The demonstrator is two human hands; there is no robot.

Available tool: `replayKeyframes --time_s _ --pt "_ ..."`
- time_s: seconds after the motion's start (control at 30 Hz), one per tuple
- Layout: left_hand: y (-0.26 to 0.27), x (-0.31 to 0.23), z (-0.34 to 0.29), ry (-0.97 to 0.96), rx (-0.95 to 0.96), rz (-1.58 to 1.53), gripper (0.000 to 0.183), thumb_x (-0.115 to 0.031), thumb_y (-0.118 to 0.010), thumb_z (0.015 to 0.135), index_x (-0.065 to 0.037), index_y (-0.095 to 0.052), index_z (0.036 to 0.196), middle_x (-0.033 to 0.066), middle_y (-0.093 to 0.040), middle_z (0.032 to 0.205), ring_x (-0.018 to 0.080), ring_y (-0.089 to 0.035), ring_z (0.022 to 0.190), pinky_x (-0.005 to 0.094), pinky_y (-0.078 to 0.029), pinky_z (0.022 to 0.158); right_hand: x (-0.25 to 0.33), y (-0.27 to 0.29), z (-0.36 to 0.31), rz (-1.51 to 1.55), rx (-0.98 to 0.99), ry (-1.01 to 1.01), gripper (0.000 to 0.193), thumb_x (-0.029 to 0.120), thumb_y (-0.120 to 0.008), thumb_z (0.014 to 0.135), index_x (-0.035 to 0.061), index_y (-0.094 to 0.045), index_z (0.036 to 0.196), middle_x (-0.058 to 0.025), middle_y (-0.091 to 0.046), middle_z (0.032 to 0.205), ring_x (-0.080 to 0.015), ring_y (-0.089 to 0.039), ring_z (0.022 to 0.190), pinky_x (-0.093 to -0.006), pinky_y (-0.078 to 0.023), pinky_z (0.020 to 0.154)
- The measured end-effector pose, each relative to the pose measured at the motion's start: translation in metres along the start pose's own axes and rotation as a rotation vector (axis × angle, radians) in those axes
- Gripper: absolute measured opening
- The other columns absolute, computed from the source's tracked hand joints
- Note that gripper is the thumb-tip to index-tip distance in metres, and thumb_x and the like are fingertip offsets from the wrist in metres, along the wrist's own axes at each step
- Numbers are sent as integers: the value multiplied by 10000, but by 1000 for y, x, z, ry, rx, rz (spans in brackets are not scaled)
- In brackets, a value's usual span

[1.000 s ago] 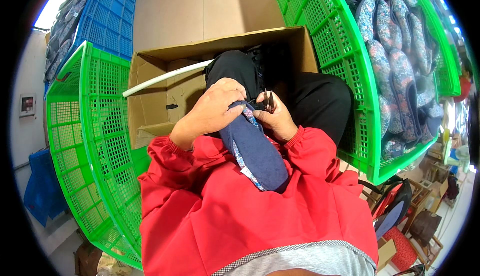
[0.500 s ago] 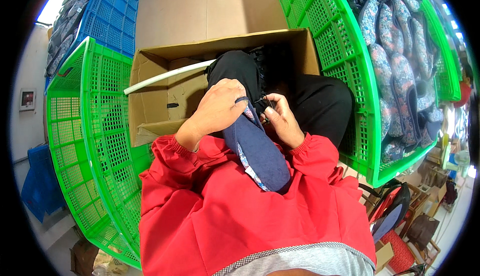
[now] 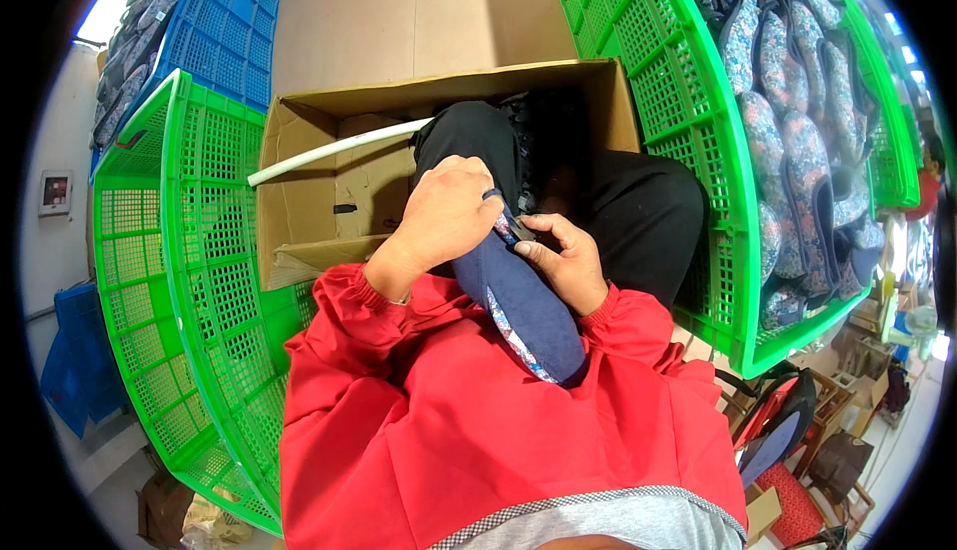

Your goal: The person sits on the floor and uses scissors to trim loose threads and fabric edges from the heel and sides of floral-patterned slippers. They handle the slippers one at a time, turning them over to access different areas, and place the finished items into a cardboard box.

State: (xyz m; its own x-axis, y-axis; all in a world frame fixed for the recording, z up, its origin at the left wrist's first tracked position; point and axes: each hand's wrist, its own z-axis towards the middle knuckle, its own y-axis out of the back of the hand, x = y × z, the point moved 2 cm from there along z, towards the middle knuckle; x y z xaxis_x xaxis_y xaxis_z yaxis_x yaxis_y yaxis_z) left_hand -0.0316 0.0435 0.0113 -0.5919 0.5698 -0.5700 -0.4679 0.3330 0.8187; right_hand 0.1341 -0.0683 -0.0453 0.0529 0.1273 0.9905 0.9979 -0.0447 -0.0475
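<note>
A navy cloth slipper (image 3: 533, 313) with flowered fabric along its edges lies slantwise over my lap. My left hand (image 3: 454, 206) is closed on its far end, where a narrow navy loop shows by the fingers. Beside that end, my right hand (image 3: 568, 259) is closed in a pinch, thumb against the slipper's edge. A small dark tool (image 3: 519, 231) shows between its thumb and forefinger; its kind is mostly hidden. The slipper's near end rests against my red smock (image 3: 498, 430).
An open cardboard box (image 3: 299, 141) surrounds my knee, with a white tube (image 3: 339, 151) across it. Green crates (image 3: 204, 281) stand at left, a blue crate (image 3: 224, 31) behind. At right, a green crate (image 3: 688, 141) holds several flowered slippers (image 3: 802, 151).
My right hand has shifted so its thumb now presses the slipper's edge, close to my left fingers. The slipper has moved slightly right; my left hand has turned a little over its far end.
</note>
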Motion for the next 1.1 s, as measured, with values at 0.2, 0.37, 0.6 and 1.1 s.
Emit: replayKeyframes --time_s 0.2,0.37,0.6,1.1 --pt "-3 1 2 8 1 23 183 -135 -584 811 22 -672 840 143 -649 930 331 -593 952 410 -473 873 -1 -3 0 -63 -54 14 254 36 -745 825 0 -671 1065 -91 -707 1005 -161 -658 925 -273 -500 847" --pt "-1 3 3 20 18 -10 189 -144 -585 816 21 -674 840 141 -650 921 332 -593 950 410 -471 879 7 -9 5 -210 -111 42 253 46 -750 816 8 -680 1056 -101 -709 988 -174 -667 905 -281 -506 824" --pt "-1 3 3 30 23 -25 192 -147 -584 817 25 -668 837 146 -647 913 340 -591 945 414 -470 875 11 -11 4 -241 -132 113 263 56 -753 813 16 -683 1063 -103 -711 982 -176 -668 894 -284 -507 816" --pt "-3 3 2 4 -3 -31 189 -139 -587 815 35 -660 831 155 -643 907 346 -592 936 420 -468 867 3 -17 9 -177 -151 133 254 48 -737 829 -12 -676 1068 -117 -714 1003 -174 -669 916 -283 -509 827"
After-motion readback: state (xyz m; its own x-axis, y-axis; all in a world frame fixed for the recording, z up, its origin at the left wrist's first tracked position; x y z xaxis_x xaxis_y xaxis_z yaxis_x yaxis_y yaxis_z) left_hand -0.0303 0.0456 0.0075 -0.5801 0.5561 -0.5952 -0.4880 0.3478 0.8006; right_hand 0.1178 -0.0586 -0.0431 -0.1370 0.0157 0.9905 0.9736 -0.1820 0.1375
